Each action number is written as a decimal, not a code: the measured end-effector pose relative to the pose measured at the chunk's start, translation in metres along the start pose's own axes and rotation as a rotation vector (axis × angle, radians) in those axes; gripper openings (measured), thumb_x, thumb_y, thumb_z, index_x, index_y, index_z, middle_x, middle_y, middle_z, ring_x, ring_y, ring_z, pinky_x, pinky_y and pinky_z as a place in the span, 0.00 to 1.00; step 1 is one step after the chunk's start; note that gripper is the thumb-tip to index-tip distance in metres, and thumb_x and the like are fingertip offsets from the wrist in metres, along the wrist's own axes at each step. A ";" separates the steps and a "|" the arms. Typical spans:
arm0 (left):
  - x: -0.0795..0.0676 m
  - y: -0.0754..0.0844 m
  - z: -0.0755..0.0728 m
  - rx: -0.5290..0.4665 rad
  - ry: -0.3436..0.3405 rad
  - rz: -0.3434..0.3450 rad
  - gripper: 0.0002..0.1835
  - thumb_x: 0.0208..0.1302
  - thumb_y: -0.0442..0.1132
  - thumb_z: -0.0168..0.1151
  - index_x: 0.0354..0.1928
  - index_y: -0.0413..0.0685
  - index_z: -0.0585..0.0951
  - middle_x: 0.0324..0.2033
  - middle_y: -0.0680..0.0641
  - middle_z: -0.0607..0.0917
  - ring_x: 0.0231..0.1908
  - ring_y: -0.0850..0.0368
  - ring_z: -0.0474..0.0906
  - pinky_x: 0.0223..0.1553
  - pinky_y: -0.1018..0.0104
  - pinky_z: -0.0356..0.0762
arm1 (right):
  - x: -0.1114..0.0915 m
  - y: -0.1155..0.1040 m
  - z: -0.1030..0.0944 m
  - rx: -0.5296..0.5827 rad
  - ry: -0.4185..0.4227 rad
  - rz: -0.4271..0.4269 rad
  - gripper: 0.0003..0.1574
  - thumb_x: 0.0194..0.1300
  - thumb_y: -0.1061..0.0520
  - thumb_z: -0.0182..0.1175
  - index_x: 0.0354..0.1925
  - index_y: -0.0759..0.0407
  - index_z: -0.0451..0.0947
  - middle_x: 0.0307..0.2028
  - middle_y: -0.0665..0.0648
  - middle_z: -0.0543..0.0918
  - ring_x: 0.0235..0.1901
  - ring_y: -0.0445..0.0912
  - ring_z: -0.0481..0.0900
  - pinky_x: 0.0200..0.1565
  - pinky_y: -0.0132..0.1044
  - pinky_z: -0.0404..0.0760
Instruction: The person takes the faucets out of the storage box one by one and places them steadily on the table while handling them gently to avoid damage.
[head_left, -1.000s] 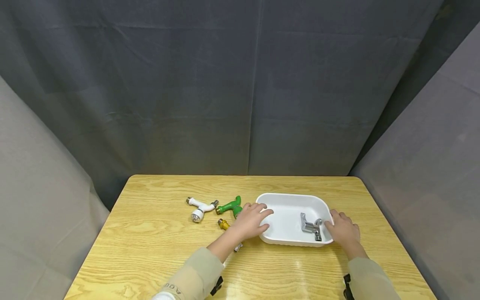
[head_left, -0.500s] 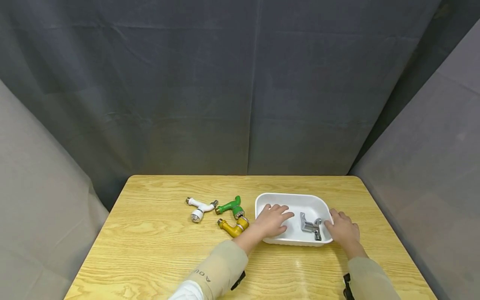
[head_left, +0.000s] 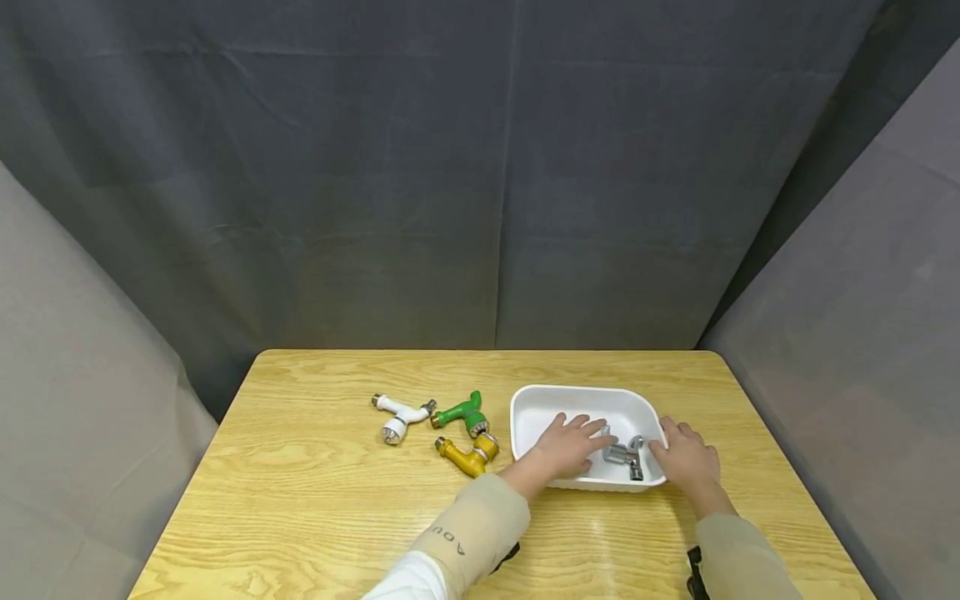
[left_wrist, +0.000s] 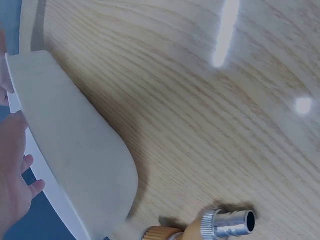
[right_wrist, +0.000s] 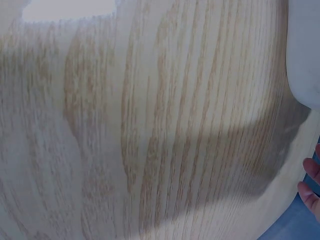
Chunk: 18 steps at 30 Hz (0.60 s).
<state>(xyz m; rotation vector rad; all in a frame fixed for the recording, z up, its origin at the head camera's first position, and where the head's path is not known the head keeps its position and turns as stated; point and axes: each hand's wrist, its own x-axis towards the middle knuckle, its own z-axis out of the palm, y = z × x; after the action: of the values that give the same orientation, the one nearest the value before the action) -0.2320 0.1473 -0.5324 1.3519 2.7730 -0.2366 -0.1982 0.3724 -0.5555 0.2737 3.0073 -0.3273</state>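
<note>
In the head view my left hand (head_left: 564,447) reaches over the white plastic tub (head_left: 525,417), fingers spread and straight. Its fingertips overlap the left end of a chrome faucet (head_left: 621,454) lying inside; contact cannot be told. At the tub's right end my right hand (head_left: 686,456) holds the rim, thumb over the edge and fingers along the outside. The left wrist view shows the left hand (left_wrist: 12,175) above the tub's rim and the tub's outer wall (left_wrist: 85,145). Only a few right fingers (right_wrist: 312,170) appear in the right wrist view.
Left of the tub lie a yellow faucet (head_left: 467,457), a green faucet (head_left: 459,412) and a white faucet (head_left: 403,417), all on the wooden table (head_left: 300,500). Dark grey cloth (head_left: 375,208) hangs behind the table, with lighter cloth at both sides.
My left hand has moved right, from the tub's left rim to over its inside near the chrome faucet. The yellow faucet has come into fuller view. My right hand has stayed put.
</note>
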 end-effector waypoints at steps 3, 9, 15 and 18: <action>0.002 0.004 -0.002 0.016 -0.034 0.001 0.32 0.61 0.54 0.55 0.66 0.80 0.55 0.68 0.64 0.55 0.66 0.62 0.53 0.62 0.60 0.57 | 0.000 -0.001 0.000 -0.003 0.003 -0.005 0.33 0.64 0.44 0.45 0.60 0.63 0.58 0.52 0.73 0.67 0.52 0.67 0.65 0.47 0.64 0.65; 0.008 0.008 -0.006 0.059 -0.088 -0.007 0.35 0.60 0.55 0.55 0.66 0.83 0.52 0.68 0.65 0.51 0.67 0.64 0.49 0.64 0.60 0.54 | 0.000 -0.001 0.000 -0.004 0.001 -0.006 0.33 0.64 0.44 0.45 0.60 0.63 0.58 0.52 0.74 0.67 0.52 0.68 0.65 0.48 0.65 0.64; 0.015 0.013 -0.008 0.073 -0.119 0.002 0.35 0.60 0.55 0.55 0.66 0.84 0.50 0.68 0.67 0.49 0.67 0.66 0.47 0.64 0.61 0.53 | 0.000 0.000 0.001 -0.006 0.006 -0.009 0.33 0.65 0.44 0.45 0.60 0.63 0.58 0.51 0.74 0.67 0.51 0.68 0.65 0.47 0.65 0.65; 0.017 0.016 -0.009 0.071 -0.144 0.002 0.35 0.60 0.54 0.54 0.66 0.84 0.51 0.68 0.67 0.49 0.67 0.66 0.47 0.65 0.61 0.52 | 0.000 0.001 0.001 -0.002 0.008 -0.013 0.33 0.65 0.44 0.45 0.60 0.63 0.59 0.50 0.73 0.68 0.50 0.67 0.66 0.46 0.65 0.65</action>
<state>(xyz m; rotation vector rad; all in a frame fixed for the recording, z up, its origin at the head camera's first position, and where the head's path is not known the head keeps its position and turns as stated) -0.2295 0.1715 -0.5273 1.2969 2.6684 -0.4179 -0.1983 0.3734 -0.5566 0.2562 3.0178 -0.3253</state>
